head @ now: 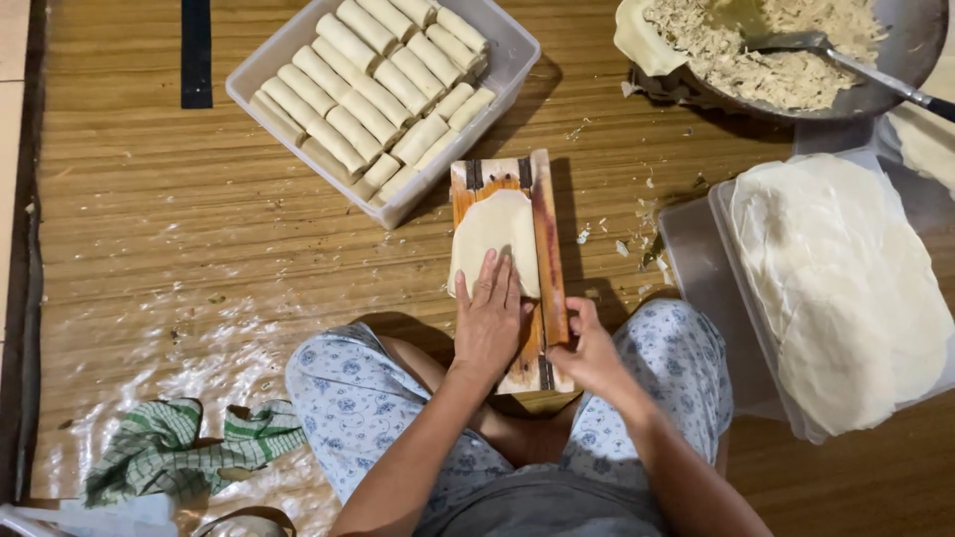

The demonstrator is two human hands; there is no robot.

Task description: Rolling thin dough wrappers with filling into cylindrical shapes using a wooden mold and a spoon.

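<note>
A small wooden board (pixel 546 244) lies on the mat in front of my knees. A thin pale wrapper sheet (pixel 494 231) is spread on it. My left hand (pixel 487 320) lies flat, fingers together, on the near edge of the wrapper. My right hand (pixel 588 346) grips the board's right near edge with curled fingers.
A clear tub (pixel 517 60) of several rolled spring rolls stands beyond the board. A pan (pixel 910 55) of shredded filling with a spoon (pixel 846 60) is at the top right. A tub of stacked wrappers (pixel 836 288) is at the right. A green checked cloth (pixel 184 447) lies at the lower left.
</note>
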